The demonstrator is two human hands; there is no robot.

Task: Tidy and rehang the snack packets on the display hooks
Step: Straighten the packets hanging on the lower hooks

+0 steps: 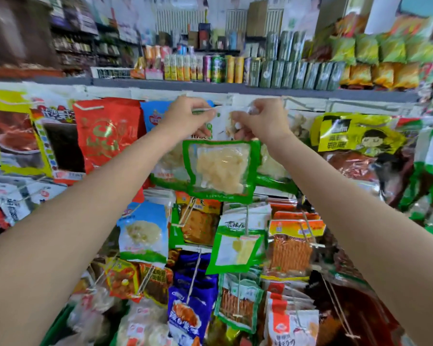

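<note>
**Rehanging at the top row: green packet**

Both my hands are up at the top row of hooks, just under the grey shelf [60,82]. Left hand [185,116] pinches the upper edge of a green-and-white packet [220,168]; fingers curled tight on the film. Right hand [260,118] grips the same top strip from the other side, with crinkled clear plastic bunched in its fingers. The packet hangs below both fists, clear window facing me, pale chunks inside.

Handling, as I judge it:
- Light. It hangs from two pinches without visible strain.
- Soft film, limp; the lower border curls and tilts. It will flop if held at one corner only.
- Glossy surface, likely slippery, so pinch the sealed header, not the window.
- Contents look soft and vacuum-packed; little risk of breakage, but the hang-hole could tear if dragged on the hook.
- Best hold: the header, either side of the hole. The hole and the hook tip are hidden behind my fingers.

Counts:
- Hands on the packet: two.
- Packets in hand: one for sure; more of the same kind sit behind it, number unclear.
- Red packet [105,136] to the left: one in front.
- Yellow packet [355,136] to the right: one in front.
- Green packet with yellow contents [238,250] below: one.
</note>
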